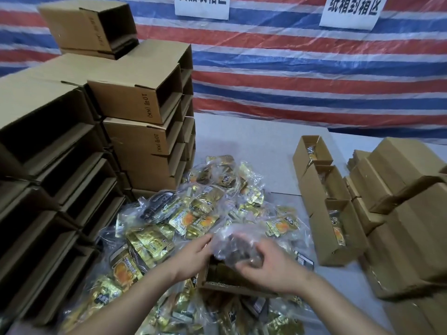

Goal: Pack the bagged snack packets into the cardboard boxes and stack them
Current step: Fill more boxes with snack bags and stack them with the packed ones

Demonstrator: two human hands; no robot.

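Observation:
A heap of clear bags holding gold and black snack packets (193, 213) covers the table in front of me. An open cardboard box (225, 280) lies in the heap near my hands. Over its mouth both hands hold one blurred clear bag of snack packets (232, 245). My left hand (193, 255) touches the bag's left side with fingers spread. My right hand (268, 267) grips it from the right and below. Three open boxes (336, 228) with packets inside stand in a row at the right.
A tall stack of empty open-sided cardboard boxes (135, 102) fills the left side. Flat or closed boxes (406, 213) pile up at the far right. A red, white and blue striped tarp (290, 68) with two paper signs hangs behind the grey table (242, 136).

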